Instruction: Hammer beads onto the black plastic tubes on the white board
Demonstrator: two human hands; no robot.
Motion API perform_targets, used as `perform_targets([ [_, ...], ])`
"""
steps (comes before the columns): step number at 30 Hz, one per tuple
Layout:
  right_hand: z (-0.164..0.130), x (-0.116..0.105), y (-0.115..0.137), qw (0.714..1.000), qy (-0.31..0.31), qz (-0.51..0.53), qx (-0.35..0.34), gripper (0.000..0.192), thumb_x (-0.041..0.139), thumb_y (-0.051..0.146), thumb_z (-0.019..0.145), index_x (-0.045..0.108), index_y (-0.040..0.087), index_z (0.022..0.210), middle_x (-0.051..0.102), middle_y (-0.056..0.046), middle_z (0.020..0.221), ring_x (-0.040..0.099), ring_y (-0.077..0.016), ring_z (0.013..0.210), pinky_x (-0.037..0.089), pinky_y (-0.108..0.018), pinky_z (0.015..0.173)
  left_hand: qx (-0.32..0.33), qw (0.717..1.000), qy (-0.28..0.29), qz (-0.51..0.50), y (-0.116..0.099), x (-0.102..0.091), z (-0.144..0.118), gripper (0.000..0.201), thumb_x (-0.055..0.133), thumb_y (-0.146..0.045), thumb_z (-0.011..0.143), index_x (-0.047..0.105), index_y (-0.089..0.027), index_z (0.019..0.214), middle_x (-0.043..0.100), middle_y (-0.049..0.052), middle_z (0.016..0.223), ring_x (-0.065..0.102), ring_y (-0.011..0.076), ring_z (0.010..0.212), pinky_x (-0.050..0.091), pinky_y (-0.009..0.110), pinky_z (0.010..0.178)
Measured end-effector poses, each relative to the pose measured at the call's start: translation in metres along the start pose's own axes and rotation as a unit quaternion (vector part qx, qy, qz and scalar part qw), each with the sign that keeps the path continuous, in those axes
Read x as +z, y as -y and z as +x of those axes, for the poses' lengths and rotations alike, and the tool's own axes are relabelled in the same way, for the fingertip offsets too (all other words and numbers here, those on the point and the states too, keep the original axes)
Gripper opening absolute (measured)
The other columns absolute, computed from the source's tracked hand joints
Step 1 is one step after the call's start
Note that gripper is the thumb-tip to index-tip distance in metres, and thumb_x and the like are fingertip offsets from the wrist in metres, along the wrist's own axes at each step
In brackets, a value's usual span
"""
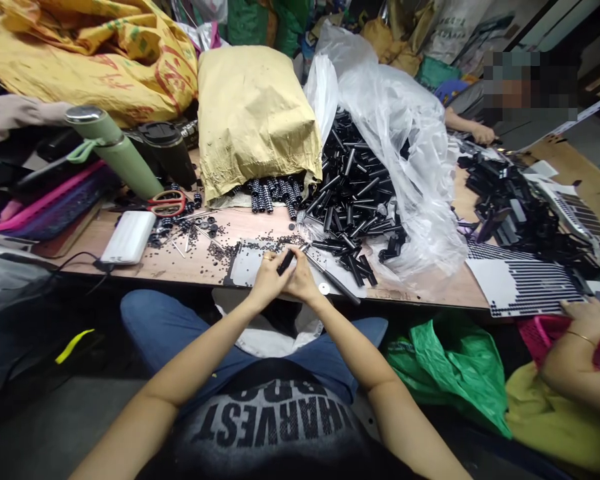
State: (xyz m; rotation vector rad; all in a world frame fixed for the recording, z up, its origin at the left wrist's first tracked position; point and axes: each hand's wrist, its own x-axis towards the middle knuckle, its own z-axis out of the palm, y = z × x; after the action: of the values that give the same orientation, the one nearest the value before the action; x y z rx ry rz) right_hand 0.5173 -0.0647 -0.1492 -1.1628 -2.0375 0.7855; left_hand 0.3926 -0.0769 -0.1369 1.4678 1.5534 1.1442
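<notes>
Left hand (266, 280) and right hand (301, 280) pressed together at the table edge (180, 270), both clamped on one short black tube (286, 261). Tube's long axis tilts up-right. Black tube pile (353, 193) lies beyond, nearer the right hand.
</notes>
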Motion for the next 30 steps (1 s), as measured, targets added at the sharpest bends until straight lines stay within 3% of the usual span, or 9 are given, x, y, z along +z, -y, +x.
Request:
perform_targets([
  [3, -0.009, 0.000, -0.009, 0.998, 0.010, -0.061, 0.022, 0.076, 0.067, 0.028, 0.074, 0.033, 0.015, 0.141, 0.044, -0.020, 0.138, 0.040, -0.0301, 0.132, 0.033, -0.050, 0.111, 0.112, 0.970, 0.037, 0.214, 0.027, 0.004, -0.007, 0.045, 0.050, -0.014, 0.086, 0.056, -0.007, 0.130, 0.059, 0.018, 0.105, 0.057, 0.0265, 0.100, 0.047, 0.040, 0.089],
  [5, -0.018, -0.015, -0.016, 0.986, -0.011, -0.149, 0.073, 0.065, 0.068, 0.032, 0.077, 0.042, 0.015, 0.135, 0.048, -0.020, 0.135, 0.042, -0.0317, 0.128, 0.036, -0.051, 0.106, 0.161, 0.939, 0.069, 0.297, 0.039, -0.001, -0.008, 0.041, 0.041, -0.010, 0.090, 0.058, -0.008, 0.127, 0.062, 0.018, 0.104, 0.058, 0.0261, 0.098, 0.046, 0.040, 0.087],
  [9, -0.031, -0.059, -0.022, 0.925, -0.037, -0.317, 0.208, 0.019, 0.054, 0.032, 0.091, 0.058, 0.016, 0.098, 0.063, -0.018, 0.104, 0.056, -0.0290, 0.102, 0.043, -0.042, 0.088, 0.243, 0.888, 0.091, 0.380, 0.048, -0.015, -0.006, 0.040, 0.037, -0.013, 0.094, 0.059, -0.015, 0.128, 0.065, 0.017, 0.106, 0.057, 0.0270, 0.099, 0.040, 0.045, 0.088],
  [12, -0.038, -0.072, -0.014, 0.938, -0.007, -0.275, 0.210, 0.024, 0.038, 0.036, 0.098, 0.055, 0.020, 0.091, 0.064, -0.009, 0.084, 0.059, -0.0214, 0.077, 0.042, -0.031, 0.071, 0.252, 0.883, 0.094, 0.384, 0.048, -0.019, -0.007, 0.043, 0.034, -0.012, 0.095, 0.057, -0.016, 0.131, 0.065, 0.019, 0.111, 0.056, 0.0294, 0.104, 0.037, 0.050, 0.090],
  [15, -0.046, -0.064, 0.001, 0.957, -0.008, -0.215, 0.195, 0.031, 0.028, 0.039, 0.101, 0.053, 0.022, 0.094, 0.062, -0.004, 0.075, 0.059, -0.0192, 0.065, 0.037, -0.027, 0.062, 0.235, 0.891, 0.093, 0.378, 0.047, -0.018, -0.010, 0.045, 0.033, -0.011, 0.094, 0.056, -0.016, 0.133, 0.063, 0.019, 0.118, 0.054, 0.0323, 0.112, 0.035, 0.054, 0.093],
  [19, -0.051, -0.057, 0.020, 0.944, 0.049, -0.226, 0.234, 0.026, 0.036, 0.038, 0.099, 0.054, 0.022, 0.088, 0.061, -0.003, 0.069, 0.057, -0.0176, 0.058, 0.033, -0.026, 0.059, 0.207, 0.889, 0.093, 0.397, 0.044, -0.007, -0.015, 0.046, 0.028, -0.014, 0.097, 0.054, -0.012, 0.135, 0.062, 0.020, 0.122, 0.054, 0.0325, 0.117, 0.032, 0.054, 0.100],
  [24, -0.045, -0.053, 0.051, 0.973, -0.032, -0.171, 0.150, 0.039, 0.025, 0.045, 0.100, 0.057, 0.023, 0.097, 0.066, -0.007, 0.079, 0.060, -0.0197, 0.066, 0.038, -0.028, 0.061, 0.220, 0.881, 0.089, 0.409, 0.036, 0.018, -0.026, 0.063, 0.041, -0.038, 0.094, 0.041, 0.006, 0.139, 0.038, 0.030, 0.145, 0.028, 0.0378, 0.140, 0.013, 0.056, 0.115],
  [27, -0.040, -0.031, 0.061, 0.979, 0.050, -0.169, 0.098, 0.038, 0.031, 0.046, 0.099, 0.059, 0.022, 0.104, 0.068, -0.010, 0.083, 0.061, -0.0212, 0.067, 0.040, -0.029, 0.061, 0.216, 0.882, 0.112, 0.403, 0.038, 0.025, -0.027, 0.061, 0.038, -0.029, 0.092, 0.037, 0.008, 0.141, 0.034, 0.029, 0.147, 0.024, 0.0350, 0.143, 0.013, 0.053, 0.116],
  [30, -0.035, -0.015, 0.065, 0.955, 0.141, -0.231, 0.118, 0.035, 0.034, 0.043, 0.099, 0.058, 0.020, 0.111, 0.070, -0.010, 0.083, 0.062, -0.0216, 0.065, 0.039, -0.030, 0.059, 0.214, 0.888, 0.121, 0.388, 0.042, 0.022, -0.018, 0.057, 0.035, -0.020, 0.091, 0.037, 0.005, 0.142, 0.037, 0.027, 0.146, 0.030, 0.0317, 0.141, 0.021, 0.048, 0.116],
])
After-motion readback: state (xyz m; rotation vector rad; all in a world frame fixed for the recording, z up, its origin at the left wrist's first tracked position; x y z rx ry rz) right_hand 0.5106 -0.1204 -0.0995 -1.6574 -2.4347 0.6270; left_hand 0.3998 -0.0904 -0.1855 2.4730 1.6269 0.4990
